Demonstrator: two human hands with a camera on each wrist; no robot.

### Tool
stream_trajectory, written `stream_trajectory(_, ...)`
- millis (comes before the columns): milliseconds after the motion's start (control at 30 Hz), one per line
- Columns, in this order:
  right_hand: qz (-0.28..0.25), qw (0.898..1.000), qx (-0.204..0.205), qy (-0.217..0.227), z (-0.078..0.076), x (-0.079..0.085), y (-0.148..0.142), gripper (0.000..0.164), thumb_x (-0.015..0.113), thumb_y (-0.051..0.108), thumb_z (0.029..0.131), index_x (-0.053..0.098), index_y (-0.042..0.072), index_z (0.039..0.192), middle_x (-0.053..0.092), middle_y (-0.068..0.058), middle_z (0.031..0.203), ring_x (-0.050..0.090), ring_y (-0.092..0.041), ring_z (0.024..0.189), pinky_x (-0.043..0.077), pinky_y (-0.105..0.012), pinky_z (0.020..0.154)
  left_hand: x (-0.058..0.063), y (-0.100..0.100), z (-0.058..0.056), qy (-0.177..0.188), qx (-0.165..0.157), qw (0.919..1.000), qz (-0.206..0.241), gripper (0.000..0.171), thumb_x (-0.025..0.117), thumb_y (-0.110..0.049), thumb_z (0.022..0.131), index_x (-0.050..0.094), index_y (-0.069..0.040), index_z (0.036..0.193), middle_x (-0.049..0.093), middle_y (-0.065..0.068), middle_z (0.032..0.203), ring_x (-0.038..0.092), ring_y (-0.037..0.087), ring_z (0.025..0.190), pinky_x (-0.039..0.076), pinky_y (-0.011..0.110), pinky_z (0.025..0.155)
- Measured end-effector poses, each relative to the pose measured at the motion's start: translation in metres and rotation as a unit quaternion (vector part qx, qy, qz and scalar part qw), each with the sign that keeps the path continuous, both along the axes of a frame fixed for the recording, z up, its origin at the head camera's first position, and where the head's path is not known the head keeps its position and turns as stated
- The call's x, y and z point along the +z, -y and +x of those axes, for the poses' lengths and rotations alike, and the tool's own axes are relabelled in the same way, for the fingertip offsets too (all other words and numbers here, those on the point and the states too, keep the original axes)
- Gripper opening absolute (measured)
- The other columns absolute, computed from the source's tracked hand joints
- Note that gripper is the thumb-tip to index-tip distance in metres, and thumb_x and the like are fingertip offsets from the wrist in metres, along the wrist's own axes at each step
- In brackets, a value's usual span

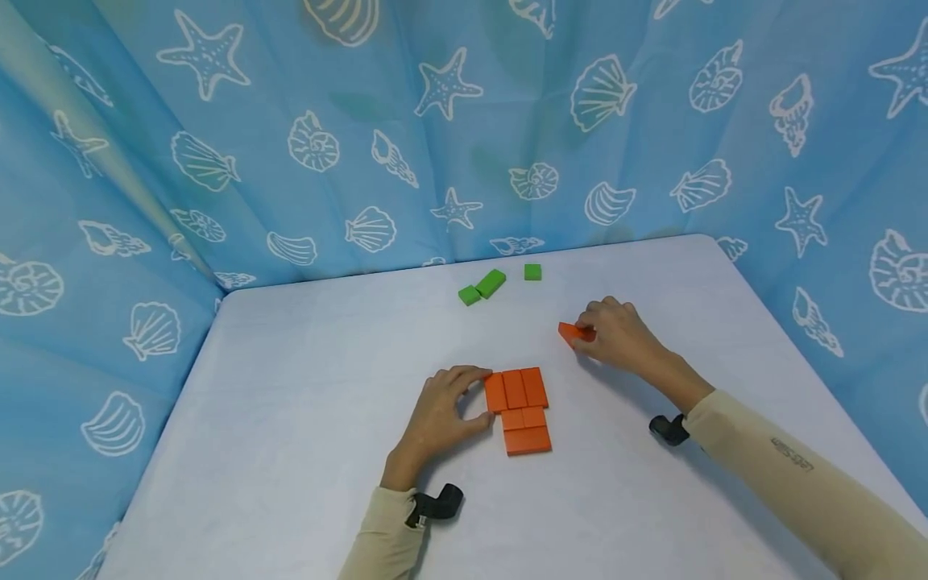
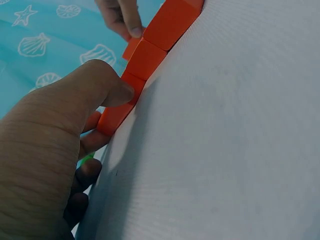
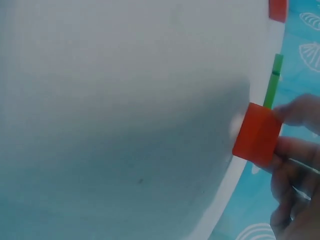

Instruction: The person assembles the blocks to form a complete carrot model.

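A flat group of orange blocks lies on the white table, three standing side by side at the top, two small ones beneath, and one lying crosswise at the bottom. My left hand pinches the leftmost block of the top row, thumb at its near end and a finger at its far end. In the left wrist view the thumb presses on its side. Farther right, my right hand holds a separate orange block between thumb and fingers, tilted. Its fingers partly cover it in the head view.
Toward the table's back lie a small green block, a longer green block beside it, and another small green block to the right. A blue curtain with shells and starfish hangs behind the white table.
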State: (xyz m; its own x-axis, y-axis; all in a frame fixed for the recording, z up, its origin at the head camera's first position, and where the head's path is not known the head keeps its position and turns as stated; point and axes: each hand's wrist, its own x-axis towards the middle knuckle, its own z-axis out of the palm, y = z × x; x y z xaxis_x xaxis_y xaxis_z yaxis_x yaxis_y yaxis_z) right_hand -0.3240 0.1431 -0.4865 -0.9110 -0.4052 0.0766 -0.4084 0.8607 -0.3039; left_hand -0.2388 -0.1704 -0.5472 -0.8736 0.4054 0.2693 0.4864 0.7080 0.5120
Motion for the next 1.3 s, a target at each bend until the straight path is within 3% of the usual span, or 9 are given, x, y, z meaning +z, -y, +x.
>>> stream_trajectory(400,-0.025,0.999,0.037,0.002,0.035,0.001,-0.011,0.025,0.081,0.020,0.081,0.078,0.003,0.099,0.060,0.000,0.083,0.053,-0.024,0.085,0.036,-0.041,0.075,0.002,-0.001,-0.002,-0.003,-0.004,1.0000,-0.002,0.057,0.071,-0.042,0.084,0.060,-0.023,0.136,0.058,-0.004,0.135,0.053,0.017,0.109,0.041,0.038,0.088)
stream_trajectory(600,-0.041,0.998,0.056,-0.005,0.056,0.000,-0.015,0.021,0.082,0.019,0.080,0.078,0.005,0.096,0.060,0.003,0.082,0.053,-0.022,0.084,0.038,-0.040,0.075,0.007,-0.001,-0.002,0.003,-0.001,1.0000,-0.001,0.056,0.071,-0.041,0.084,0.061,-0.021,0.136,0.058,-0.003,0.135,0.053,0.019,0.111,0.041,0.040,0.091)
stream_trajectory(933,-0.032,0.996,0.078,-0.002,0.090,0.000,-0.016,0.025,0.084,0.020,0.078,0.079,0.005,0.098,0.059,0.007,0.084,0.052,-0.016,0.084,0.039,-0.038,0.076,0.004,-0.001,0.002,0.026,0.006,0.9996,-0.010,0.057,0.071,-0.042,0.085,0.059,-0.024,0.138,0.057,-0.004,0.137,0.052,0.017,0.110,0.040,0.038,0.091)
stream_trajectory(1300,-0.048,0.992,0.111,-0.017,0.122,-0.001,-0.016,0.016,0.083,0.018,0.077,0.079,0.014,0.092,0.057,0.015,0.082,0.048,-0.009,0.079,0.038,-0.031,0.069,0.004,-0.002,0.002,0.027,0.005,0.9996,-0.008,0.058,0.071,-0.042,0.085,0.059,-0.023,0.139,0.056,-0.004,0.137,0.051,0.017,0.108,0.040,0.038,0.090)
